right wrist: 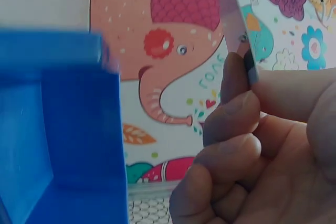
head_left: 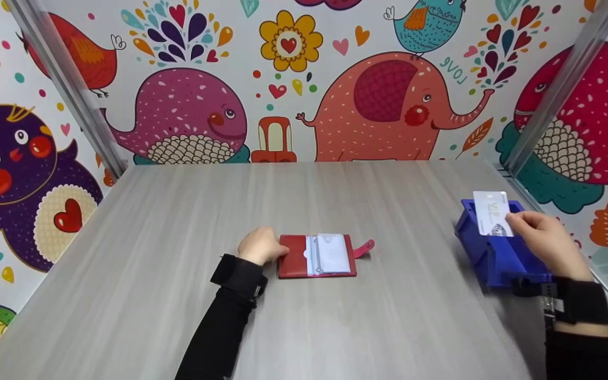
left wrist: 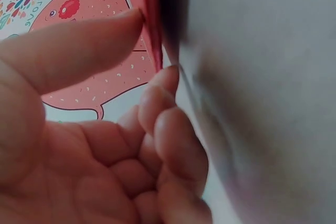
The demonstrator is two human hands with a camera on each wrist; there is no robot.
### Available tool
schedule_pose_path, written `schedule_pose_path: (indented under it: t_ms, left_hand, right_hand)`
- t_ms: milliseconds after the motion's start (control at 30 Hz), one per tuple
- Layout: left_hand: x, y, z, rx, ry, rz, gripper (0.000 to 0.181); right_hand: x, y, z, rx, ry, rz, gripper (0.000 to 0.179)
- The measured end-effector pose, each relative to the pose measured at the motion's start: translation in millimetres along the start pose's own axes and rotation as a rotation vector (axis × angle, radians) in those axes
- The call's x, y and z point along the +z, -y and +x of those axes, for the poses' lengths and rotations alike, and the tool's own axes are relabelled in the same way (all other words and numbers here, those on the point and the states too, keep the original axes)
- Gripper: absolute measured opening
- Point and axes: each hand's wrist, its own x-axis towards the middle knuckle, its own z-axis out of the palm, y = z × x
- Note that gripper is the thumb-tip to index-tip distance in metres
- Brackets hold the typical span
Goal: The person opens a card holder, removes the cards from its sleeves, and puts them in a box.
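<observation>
A red card holder (head_left: 293, 255) lies unfolded on the table, with clear card sleeves (head_left: 334, 254) inside and a pink snap strap (head_left: 364, 248) out to its right. My left hand (head_left: 259, 245) pinches the left cover edge between thumb and fingers; the left wrist view shows the red edge (left wrist: 151, 24) at the thumb tip. Over at the right, my right hand (head_left: 545, 238) pinches a white VIP card (head_left: 491, 213) by its lower right edge. That card is above a blue plastic bin (head_left: 481, 258), whose inside looks bare in the right wrist view.
The pale wood-grain table (head_left: 177, 211) stretches between printed cartoon walls (head_left: 283, 95). Metal posts (head_left: 66, 79) rise at the back corners. The blue bin stands near the table's right edge, and black straps (head_left: 240, 277) wrap both wrists.
</observation>
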Motion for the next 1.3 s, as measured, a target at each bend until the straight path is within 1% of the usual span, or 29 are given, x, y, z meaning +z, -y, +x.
schedule_pose_path:
  t_ms: [167,300,533,700,800,933,1000,1300]
  left_hand:
    - [0.8,-0.1,-0.2,0.013,-0.001,0.003,0.029]
    - [0.3,-0.7,0.0,0.015,0.003,0.01,0.028]
    - [0.0,-1.0,0.3,0.013,0.003,0.006,0.03]
    - [0.8,-0.8,0.5,0.007,0.004,0.001,0.029]
    - [0.5,-1.6,-0.1,-0.001,0.01,0.011,0.031]
    - [-0.1,-2.6,-0.9,-0.009,0.014,0.023,0.034]
    - [0.1,-2.6,-0.8,-0.009,0.015,0.022,0.034]
    - [0.2,-2.5,0.0,-0.016,0.021,0.015,0.034]
  right_hand:
    - [-7,-12,0.1,0.04,0.037,-0.015,0.068]
    - [-9,-20,-1.9,0.037,0.035,-0.035,0.069]
    - [-8,-26,-2.8,0.028,0.004,-0.081,0.057]
    - [-5,-31,-1.9,0.029,0.008,-0.107,0.052]
    - [-3,-34,-1.7,0.002,-0.011,-0.139,0.048]
    - [-1,-36,-1.9,-0.027,-0.047,-0.205,0.052]
    - [-1,-36,-2.5,-0.02,-0.054,-0.225,0.055]
    - [0,-28,-5.7,-0.036,-0.139,-0.231,0.051]
